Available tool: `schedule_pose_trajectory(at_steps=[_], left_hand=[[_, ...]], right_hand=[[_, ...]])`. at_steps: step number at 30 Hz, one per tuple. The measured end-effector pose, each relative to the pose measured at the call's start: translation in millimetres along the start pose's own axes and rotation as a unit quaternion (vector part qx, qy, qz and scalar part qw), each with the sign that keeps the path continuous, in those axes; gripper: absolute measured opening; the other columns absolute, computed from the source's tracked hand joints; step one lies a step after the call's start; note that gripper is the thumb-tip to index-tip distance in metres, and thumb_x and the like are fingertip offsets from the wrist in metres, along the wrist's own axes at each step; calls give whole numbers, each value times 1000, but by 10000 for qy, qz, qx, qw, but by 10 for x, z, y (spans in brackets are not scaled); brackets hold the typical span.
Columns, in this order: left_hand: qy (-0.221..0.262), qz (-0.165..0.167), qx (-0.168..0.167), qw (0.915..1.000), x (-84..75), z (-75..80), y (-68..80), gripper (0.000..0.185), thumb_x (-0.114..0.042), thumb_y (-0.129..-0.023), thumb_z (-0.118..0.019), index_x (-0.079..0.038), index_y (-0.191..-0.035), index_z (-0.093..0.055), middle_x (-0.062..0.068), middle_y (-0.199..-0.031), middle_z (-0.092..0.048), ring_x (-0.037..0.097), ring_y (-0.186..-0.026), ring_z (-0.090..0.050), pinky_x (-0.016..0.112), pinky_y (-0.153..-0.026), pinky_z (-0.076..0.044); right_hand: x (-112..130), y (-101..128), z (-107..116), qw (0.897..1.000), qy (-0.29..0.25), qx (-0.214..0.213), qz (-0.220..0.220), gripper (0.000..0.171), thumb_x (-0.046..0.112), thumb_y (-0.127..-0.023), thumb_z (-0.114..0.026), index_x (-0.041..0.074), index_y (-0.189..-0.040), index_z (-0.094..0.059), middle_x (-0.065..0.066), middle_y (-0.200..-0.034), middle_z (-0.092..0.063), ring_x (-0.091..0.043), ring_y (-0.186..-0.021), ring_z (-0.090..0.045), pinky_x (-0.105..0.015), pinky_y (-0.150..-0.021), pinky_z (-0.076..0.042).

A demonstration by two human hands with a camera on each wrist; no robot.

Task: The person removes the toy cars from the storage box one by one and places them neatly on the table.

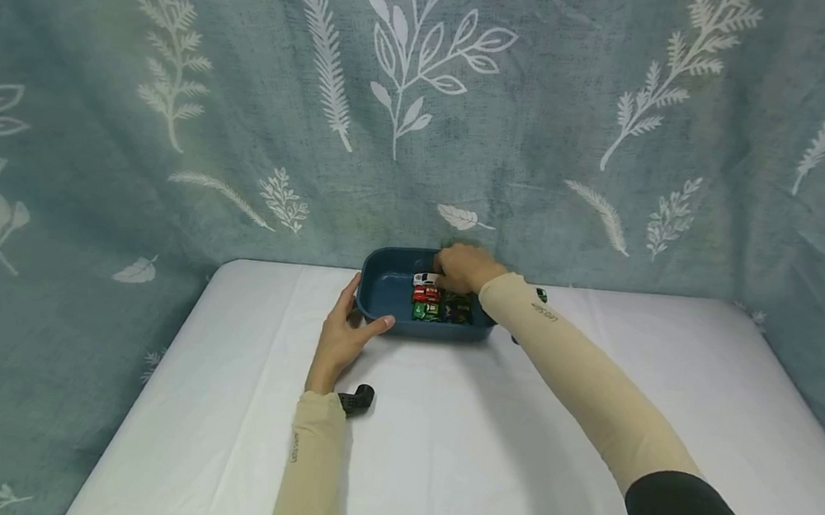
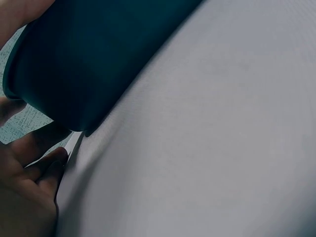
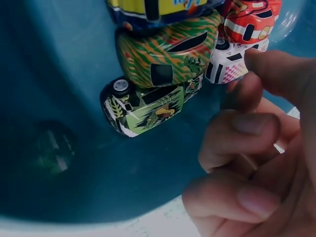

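A dark blue plastic bin [image 1: 383, 288] stands at the back of the white table. My left hand [image 1: 345, 336] grips its front left corner, the thumb on the front wall and the fingers round the left side. Inside, several small toy cars sit side by side, among them a white one [image 3: 229, 64], a red one [image 3: 252, 22], an orange-and-green striped one [image 3: 170, 54] and a light green one [image 3: 153, 111]. Reaching in from the right, my right hand [image 1: 465, 268] pinches the end of the white car between thumb and curled index finger.
Right of the bin, another small toy car [image 1: 541, 294] shows partly behind the right forearm. A green leaf-print curtain [image 1: 418, 200] hangs right behind the table's back edge. A black wrist camera [image 1: 357, 400] sticks out from the left wrist over the white tablecloth [image 1: 424, 449].
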State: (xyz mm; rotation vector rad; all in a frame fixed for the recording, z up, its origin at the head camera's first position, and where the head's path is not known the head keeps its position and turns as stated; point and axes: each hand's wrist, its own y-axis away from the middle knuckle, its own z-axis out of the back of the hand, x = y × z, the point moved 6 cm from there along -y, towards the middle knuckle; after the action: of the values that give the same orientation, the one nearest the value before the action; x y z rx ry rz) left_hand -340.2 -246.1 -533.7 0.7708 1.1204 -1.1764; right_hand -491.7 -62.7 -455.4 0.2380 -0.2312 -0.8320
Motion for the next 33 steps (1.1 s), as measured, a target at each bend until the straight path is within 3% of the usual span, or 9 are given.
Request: schedule_pose_trajectory(at_steps=[10,17,33], left_hand=[[50,-9,1,10000,10,-5,-3,103,-42,-85,-90,-40,-168,-29,17,-167,-43,37,-152,-46,50,-127,-37],[66,-54,9,10000,13,-2,-6,104,-41,-85,-90,-35,-169,-29,16,-168,-42,38,-153,-45,53,-127,-36],[76,-80,4,9999,9,-8,6,103,-42,-84,-90,-39,-168,-30,12,-170,-40,37,-153,-44,54,-127,-35]], right_hand=[[44,-30,-46,9998,160,-116,100,31,25,-109,-61,10,-134,-72,-10,-120,-76,-28,-104,-74,-50,-93,-62],[22,-73,-68,9997,227,-67,59,29,27,-109,-62,11,-130,-73,-9,-117,-76,-26,-102,-74,-47,-90,-62],[88,-75,-114,9980,619,-7,-95,19,21,-108,-64,9,-115,-76,-9,-102,-75,-27,-93,-73,-46,-86,-63]])
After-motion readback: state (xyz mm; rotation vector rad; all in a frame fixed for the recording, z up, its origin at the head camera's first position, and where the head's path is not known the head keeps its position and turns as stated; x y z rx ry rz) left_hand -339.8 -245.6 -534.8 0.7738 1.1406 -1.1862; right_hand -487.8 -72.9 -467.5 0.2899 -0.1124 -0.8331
